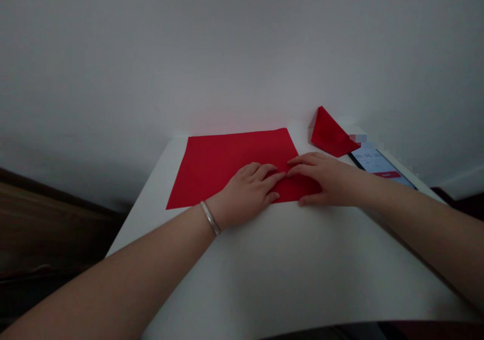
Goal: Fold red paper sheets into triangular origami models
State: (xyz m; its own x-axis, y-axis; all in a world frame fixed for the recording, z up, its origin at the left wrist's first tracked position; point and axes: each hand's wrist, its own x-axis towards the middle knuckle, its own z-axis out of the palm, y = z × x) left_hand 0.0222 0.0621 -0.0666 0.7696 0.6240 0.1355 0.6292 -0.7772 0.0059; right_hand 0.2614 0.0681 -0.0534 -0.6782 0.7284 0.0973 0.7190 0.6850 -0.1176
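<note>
A red sheet of paper point(219, 163) lies flat on a white table point(287, 269) against a pale wall. My left hand point(247, 194), with a silver bangle on its wrist, rests on the sheet's near right part, fingers stretched out flat. My right hand point(321, 178) lies flat on the sheet's right edge, its fingertips meeting those of the left hand. Neither hand grips anything; both press down on the paper.
A folded red paper triangle point(330, 134) stands at the back right of the table. Beside it lies a phone point(380, 164) with its screen lit. Dark floor and wooden furniture show to the left of the table.
</note>
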